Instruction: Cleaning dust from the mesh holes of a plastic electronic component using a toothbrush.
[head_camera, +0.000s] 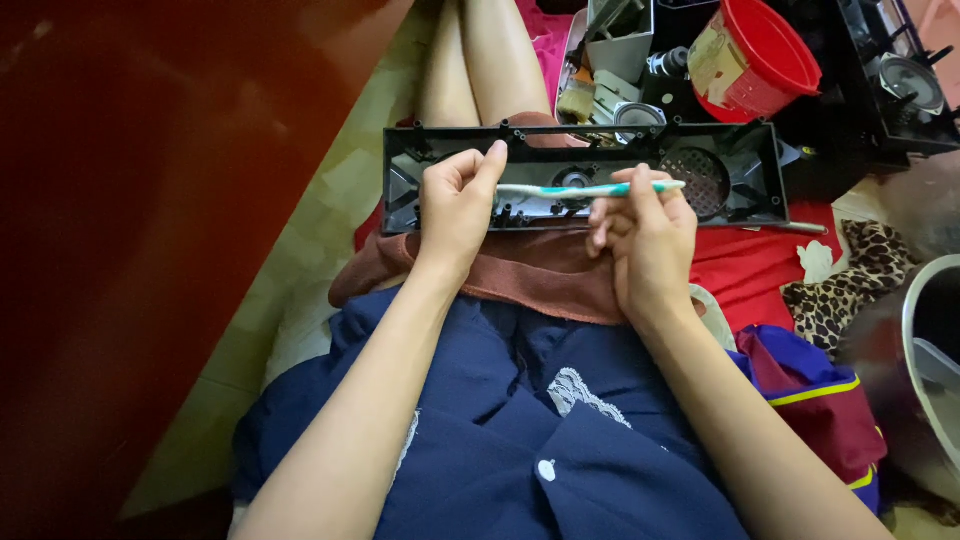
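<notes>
**Toothbrush over the black panel**

Nearest to us lies our navy dress (560, 450), and past it a brown cloth (540, 275) spread across our lap. On that cloth rests a long black panel (740, 205), open side up, with a round grille (697, 180) towards its right end. Our left hand (458, 205) is curled on the panel's left part, thumb up against the far rim, fingers folded in. Our right hand (645, 235) pinches a white and teal toothbrush (590, 188) between thumb and fingertips; the brush lies level across the middle of the panel, its head pointing left, close by the left hand. We cannot tell whether the bristles touch the panel. To the right a red cloth (750, 270) covers the floor, with a leopard-print fabric (850, 285) beside it. Beyond the panel stand a red bucket (760, 60) and a heap of dark parts (890, 90).
</notes>
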